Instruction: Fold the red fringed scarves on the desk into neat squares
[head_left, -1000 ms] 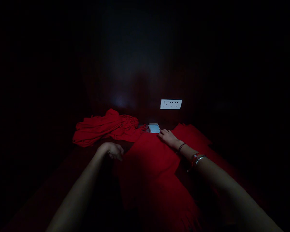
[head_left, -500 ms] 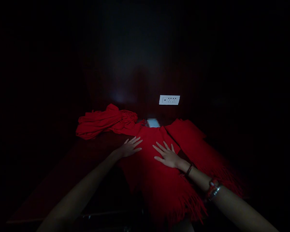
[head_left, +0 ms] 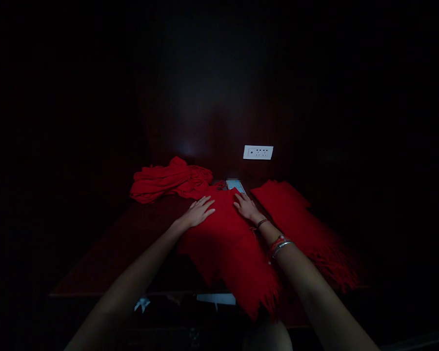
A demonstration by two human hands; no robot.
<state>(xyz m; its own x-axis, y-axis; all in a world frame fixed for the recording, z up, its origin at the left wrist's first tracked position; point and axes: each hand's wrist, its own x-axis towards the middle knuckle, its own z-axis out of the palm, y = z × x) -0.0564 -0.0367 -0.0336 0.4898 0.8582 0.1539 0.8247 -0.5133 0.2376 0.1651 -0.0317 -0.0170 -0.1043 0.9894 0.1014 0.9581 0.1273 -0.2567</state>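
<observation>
Here, head view, taking the fringed red scarf (head_left: 227, 236) on the table (head_left: 128, 243) as dial centre: resting on it at eleven o'clock with the left hand (head_left: 198, 212), fingers slightly apart; touching its edge at one with the right hand (head_left: 247, 208), fingers bent, cannot tell whether clamped. Flanked by bunched red cloth (head_left: 168, 181) at ten, folded red cloth (head_left: 296, 219) at two.

place: dim indoor room, exact kind unclear | signs: wall socket (head_left: 258, 152), dark tabletop (head_left: 131, 231)
</observation>
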